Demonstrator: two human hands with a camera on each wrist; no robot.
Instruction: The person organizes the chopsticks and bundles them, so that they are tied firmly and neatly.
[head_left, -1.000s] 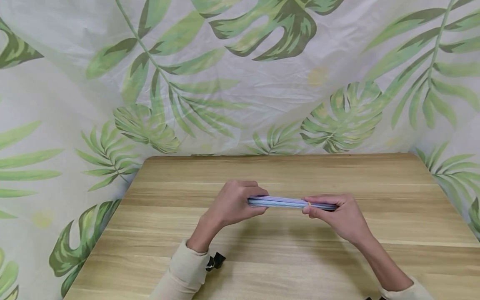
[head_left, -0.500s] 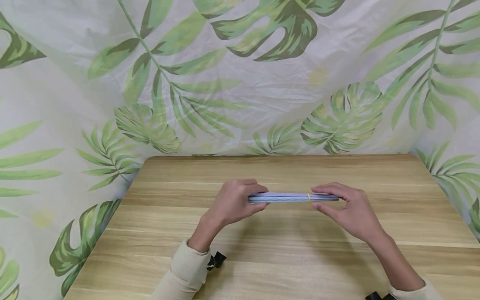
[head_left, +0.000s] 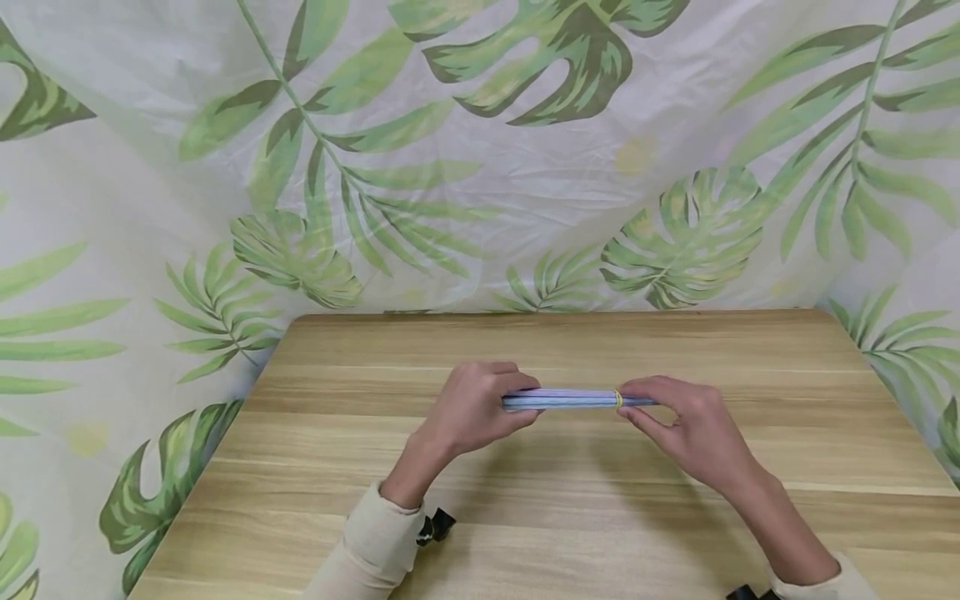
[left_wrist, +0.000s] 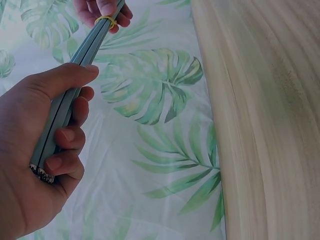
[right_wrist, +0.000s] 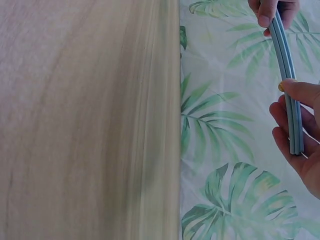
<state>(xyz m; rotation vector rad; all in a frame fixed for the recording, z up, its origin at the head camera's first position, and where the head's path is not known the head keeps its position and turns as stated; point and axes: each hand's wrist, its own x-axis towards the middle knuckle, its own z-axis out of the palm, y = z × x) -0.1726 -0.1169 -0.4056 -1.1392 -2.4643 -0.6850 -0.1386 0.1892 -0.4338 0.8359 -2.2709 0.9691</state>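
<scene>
A slim bundle of long, flat blue-lilac strips (head_left: 566,399) is held level above the table, its exact kind unclear. Its left end lies in my left hand (head_left: 476,407), whose fingers curl round it in the left wrist view. A yellow rubber band (head_left: 618,398) circles the bundle toward its right end. My right hand (head_left: 690,425) pinches the bundle at the band between thumb and fingers. The right wrist view shows the thumb against the strips (right_wrist: 286,60) beside the band, with the bundle's end near the palm.
A wood-grain table (head_left: 525,533) lies under both hands. Behind it and at its sides hangs a pale curtain (head_left: 525,183) printed with green leaves. Small black devices sit at both sleeve cuffs (head_left: 386,529).
Half a second ago my right thumb and fingers were spread apart around the bundle; now they are closed on it at the rubber band. My left hand keeps its grip, nearly still.
</scene>
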